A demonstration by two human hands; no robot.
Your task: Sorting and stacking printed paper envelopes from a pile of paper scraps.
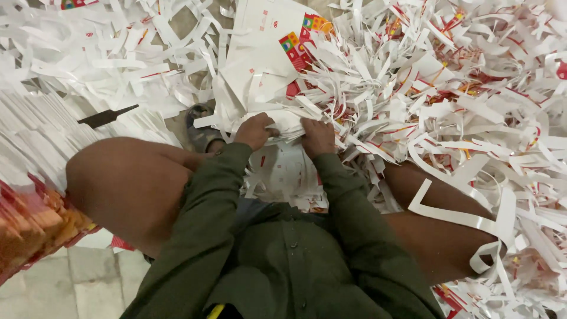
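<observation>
**Operator:** Hands low and close together. My left hand (255, 131) and right hand (318, 137) sit side by side, fingers curled tight around a stack of white die-cut card sheets (283, 168) resting on the floor between my knees.

**Spotter:** Both clamped on the stack?

**Operator:** Both, at its far edge. Fingertips are tucked under, so I can't tell how deep the hold goes.

**Spotter:** What's around it?

**Operator:** Loose paper offcut strips (449, 100) heaped ahead and to the right, a printed red-and-white sheet (277, 41) just beyond the hands, a dark blade-like tool (106, 117) lying well apart on the left, and a sandal (201, 127) near the left hand.

**Spotter:** Risks?

**Operator:** I'd say tearing. Pull unevenly and the sheets could rip off-line. Strips tangled into the stack could drag along, and thin card edges could nick a finger.
</observation>
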